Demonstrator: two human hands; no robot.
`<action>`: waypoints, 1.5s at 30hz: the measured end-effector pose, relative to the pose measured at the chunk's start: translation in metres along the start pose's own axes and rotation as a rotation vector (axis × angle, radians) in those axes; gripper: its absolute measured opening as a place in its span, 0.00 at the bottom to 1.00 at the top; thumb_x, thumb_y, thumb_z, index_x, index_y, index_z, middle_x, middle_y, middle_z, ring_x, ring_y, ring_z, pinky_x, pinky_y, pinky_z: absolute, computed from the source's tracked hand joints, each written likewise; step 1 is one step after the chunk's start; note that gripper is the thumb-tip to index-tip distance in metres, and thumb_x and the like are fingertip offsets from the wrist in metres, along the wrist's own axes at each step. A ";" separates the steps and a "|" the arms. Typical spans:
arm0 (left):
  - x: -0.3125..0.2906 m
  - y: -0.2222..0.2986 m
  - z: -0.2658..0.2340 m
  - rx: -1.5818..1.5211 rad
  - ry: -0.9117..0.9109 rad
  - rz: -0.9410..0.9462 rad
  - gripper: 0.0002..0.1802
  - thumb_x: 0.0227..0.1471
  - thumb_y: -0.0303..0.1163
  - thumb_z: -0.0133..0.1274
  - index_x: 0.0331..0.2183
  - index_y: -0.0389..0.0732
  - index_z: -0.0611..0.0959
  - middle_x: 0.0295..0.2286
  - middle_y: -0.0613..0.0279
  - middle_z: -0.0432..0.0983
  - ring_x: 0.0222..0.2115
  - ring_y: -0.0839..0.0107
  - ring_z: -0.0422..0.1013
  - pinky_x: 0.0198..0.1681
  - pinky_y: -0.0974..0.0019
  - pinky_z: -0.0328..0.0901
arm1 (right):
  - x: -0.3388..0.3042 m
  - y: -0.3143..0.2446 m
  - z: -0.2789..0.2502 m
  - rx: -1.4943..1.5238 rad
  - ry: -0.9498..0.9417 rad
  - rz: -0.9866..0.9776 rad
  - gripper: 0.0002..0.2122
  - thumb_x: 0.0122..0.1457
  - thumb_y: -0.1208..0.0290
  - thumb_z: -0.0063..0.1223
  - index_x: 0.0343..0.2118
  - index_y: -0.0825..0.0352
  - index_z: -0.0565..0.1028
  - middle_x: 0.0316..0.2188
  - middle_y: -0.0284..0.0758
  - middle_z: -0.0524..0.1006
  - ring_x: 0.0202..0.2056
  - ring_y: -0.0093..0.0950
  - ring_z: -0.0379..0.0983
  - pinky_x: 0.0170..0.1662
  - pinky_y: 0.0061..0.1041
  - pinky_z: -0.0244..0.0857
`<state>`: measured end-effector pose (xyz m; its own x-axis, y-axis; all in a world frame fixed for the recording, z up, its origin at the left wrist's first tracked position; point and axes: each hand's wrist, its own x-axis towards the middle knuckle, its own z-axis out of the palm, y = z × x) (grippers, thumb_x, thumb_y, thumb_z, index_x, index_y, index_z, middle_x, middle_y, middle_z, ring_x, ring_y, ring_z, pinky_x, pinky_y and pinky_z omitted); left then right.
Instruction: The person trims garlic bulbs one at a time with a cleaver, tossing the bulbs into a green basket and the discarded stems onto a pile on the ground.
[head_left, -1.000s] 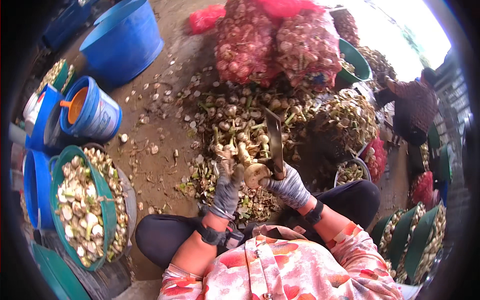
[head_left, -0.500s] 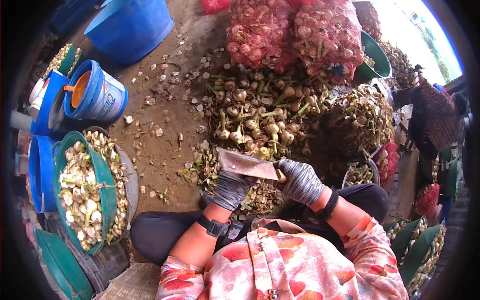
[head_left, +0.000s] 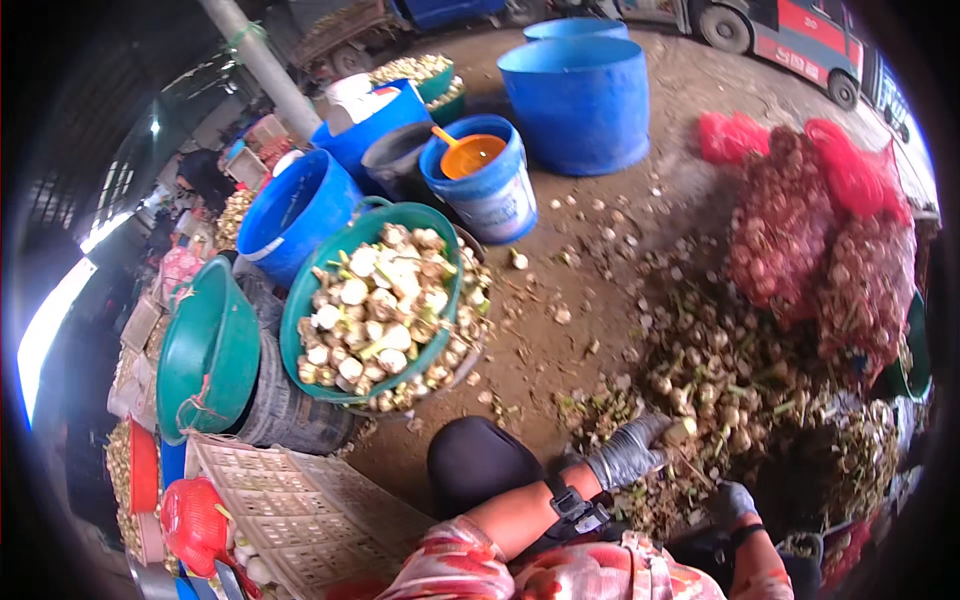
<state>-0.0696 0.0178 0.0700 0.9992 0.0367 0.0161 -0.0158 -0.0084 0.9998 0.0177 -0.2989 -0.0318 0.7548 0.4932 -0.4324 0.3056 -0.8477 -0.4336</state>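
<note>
The left forearm [head_left: 512, 522] slants forward and rightward, its gloved left hand [head_left: 628, 455] bent around at the fingers. The right forearm [head_left: 757, 567] points forward, its gloved right hand [head_left: 735, 503] curled, nearer the body. The left knee [head_left: 480, 465] is bent.

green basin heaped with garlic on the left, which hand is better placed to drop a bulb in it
Probably the left hand: it is nearer the green basin and has a pale bulb close by. The right hand is farther off.

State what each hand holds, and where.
Left hand: seemingly a garlic bulb, by its near side. Right hand: its hold is too unclear to tell.
</note>
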 end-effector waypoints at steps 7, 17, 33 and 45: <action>0.011 0.120 -0.220 -0.122 0.657 0.295 0.20 0.57 0.41 0.49 0.47 0.39 0.74 0.41 0.59 0.74 0.43 0.60 0.69 0.49 0.55 0.62 | -0.024 -0.080 -0.055 0.342 0.275 0.071 0.11 0.56 0.67 0.55 0.39 0.68 0.77 0.29 0.46 0.79 0.30 0.35 0.76 0.36 0.33 0.68; 0.112 0.035 -0.224 -1.167 0.046 0.089 0.21 0.62 0.39 0.41 0.53 0.40 0.71 0.54 0.48 0.65 0.57 0.55 0.60 0.63 0.53 0.53 | -0.019 -0.096 -0.100 0.910 0.401 0.253 0.09 0.55 0.66 0.60 0.33 0.66 0.75 0.22 0.27 0.73 0.25 0.19 0.63 0.30 0.25 0.62; 0.227 -0.164 0.080 1.421 -0.184 -0.919 0.32 0.48 0.55 0.53 0.52 0.49 0.78 0.53 0.54 0.70 0.54 0.57 0.67 0.56 0.58 0.62 | -0.038 -0.035 -0.097 0.963 0.342 0.370 0.13 0.54 0.64 0.62 0.34 0.67 0.73 0.23 0.32 0.73 0.26 0.27 0.64 0.32 0.28 0.64; 0.141 -0.140 0.034 -0.565 0.059 -0.653 0.11 0.58 0.39 0.51 0.37 0.43 0.80 0.27 0.68 0.77 0.22 0.76 0.70 0.25 0.72 0.66 | -0.024 -0.050 -0.094 0.261 0.173 0.104 0.16 0.54 0.55 0.58 0.37 0.62 0.75 0.27 0.45 0.78 0.32 0.46 0.76 0.35 0.42 0.69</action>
<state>0.0743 -0.0102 -0.0676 0.8114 -0.0872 -0.5780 0.5291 0.5299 0.6628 0.0392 -0.2870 0.0749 0.8686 0.3468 -0.3538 0.0794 -0.8024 -0.5915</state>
